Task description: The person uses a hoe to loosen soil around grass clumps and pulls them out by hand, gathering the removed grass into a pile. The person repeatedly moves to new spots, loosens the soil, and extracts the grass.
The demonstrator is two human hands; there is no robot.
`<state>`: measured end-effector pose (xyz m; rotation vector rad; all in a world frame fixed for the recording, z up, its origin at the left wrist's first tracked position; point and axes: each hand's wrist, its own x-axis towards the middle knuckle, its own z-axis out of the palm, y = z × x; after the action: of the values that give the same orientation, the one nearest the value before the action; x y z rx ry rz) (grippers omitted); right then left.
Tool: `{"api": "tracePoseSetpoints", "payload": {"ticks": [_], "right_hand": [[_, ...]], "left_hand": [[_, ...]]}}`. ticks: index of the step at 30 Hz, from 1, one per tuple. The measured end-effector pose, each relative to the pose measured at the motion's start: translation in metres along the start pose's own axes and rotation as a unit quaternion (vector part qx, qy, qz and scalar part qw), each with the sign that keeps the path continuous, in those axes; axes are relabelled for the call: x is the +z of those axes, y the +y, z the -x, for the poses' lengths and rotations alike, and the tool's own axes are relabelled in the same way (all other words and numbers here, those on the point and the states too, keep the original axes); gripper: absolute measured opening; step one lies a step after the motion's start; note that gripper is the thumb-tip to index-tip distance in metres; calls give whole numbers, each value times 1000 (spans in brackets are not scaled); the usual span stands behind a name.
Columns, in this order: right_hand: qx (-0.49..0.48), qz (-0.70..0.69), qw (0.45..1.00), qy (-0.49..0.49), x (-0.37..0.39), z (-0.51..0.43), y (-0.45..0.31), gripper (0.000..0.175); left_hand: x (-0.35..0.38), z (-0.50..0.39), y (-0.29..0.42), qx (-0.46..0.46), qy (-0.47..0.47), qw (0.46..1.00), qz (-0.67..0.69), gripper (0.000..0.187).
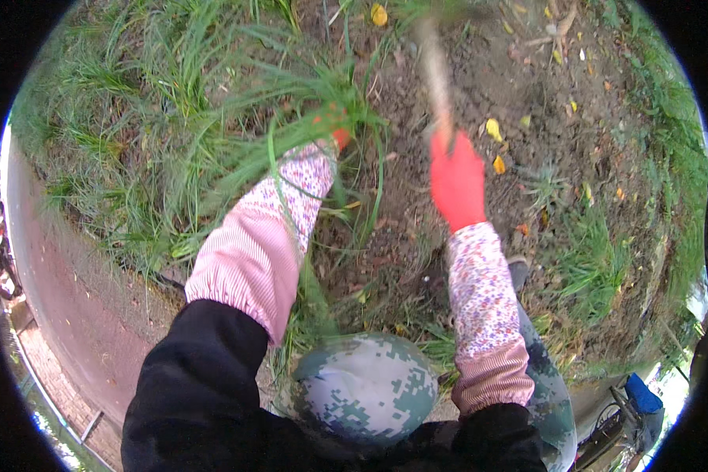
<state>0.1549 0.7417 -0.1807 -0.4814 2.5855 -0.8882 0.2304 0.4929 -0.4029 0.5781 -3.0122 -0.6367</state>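
Observation:
My left hand [337,127], in an orange-red glove, is mostly hidden by a clump of long green grass [307,124] that it appears to hold. To its right, my right hand [458,180], in a red glove, is closed around the wooden handle [436,76] of a tool. The handle is blurred and runs up to the top of the view, where the tool's head cannot be made out. Bare brown soil [401,200] lies between and below both hands. Patterned sleeve covers reach from the gloves over black sleeves.
Grass tufts [177,76] grow thickly at the left, with another tuft [596,265] at the right. Yellow leaves [494,130] dot the soil. A paved strip [71,277] curves along the left. My knee in camouflage trousers [369,383] is below. Something blue [644,394] stands at lower right.

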Motion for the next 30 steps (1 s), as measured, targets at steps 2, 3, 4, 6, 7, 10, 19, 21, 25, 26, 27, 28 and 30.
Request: {"api": "tracePoseSetpoints", "payload": {"ticks": [2,3,4,6,7,10,19,21,25,26,27,28,30], "right_hand": [[-1,12,999,30,0,6,-12,44],[27,65,997,-20,9,12,-15,44],[52,120,989,-66,23,19,-14,44],[16,173,973,-149,48,30,7,47],[-57,170,967,-183,56,29,21,49],[106,-44,978,-177,49,55,63,52],[228,-40,972,-32,28,113,69,43],[185,-76,975,-97,38,101,70,50],[128,-30,976,-171,-22,60,94,60],[77,26,979,-189,-56,50,101,58],[19,83,976,-200,-95,44,107,57],[38,113,974,-194,-137,42,115,59],[128,115,973,-153,-224,48,127,63]], "left_hand": [[-13,-3,11,3,-3,1000,-8,45],[-19,-5,15,7,-2,1000,-13,47],[-23,-6,20,10,2,1000,-21,48],[-32,-7,24,26,-9,998,-51,51],[-40,-6,25,32,-16,997,-75,53],[-74,19,18,14,-52,991,-126,57],[-104,22,50,-23,-232,954,-191,62],[-86,5,55,47,-113,975,-184,47],[-63,-15,37,-85,-128,987,-34,52],[-60,-6,28,-136,-47,979,146,55],[-57,-3,19,-114,-61,991,-31,61],[-54,1,9,-111,-74,968,-213,68],[-45,3,-12,-69,-125,975,-169,69]]}}
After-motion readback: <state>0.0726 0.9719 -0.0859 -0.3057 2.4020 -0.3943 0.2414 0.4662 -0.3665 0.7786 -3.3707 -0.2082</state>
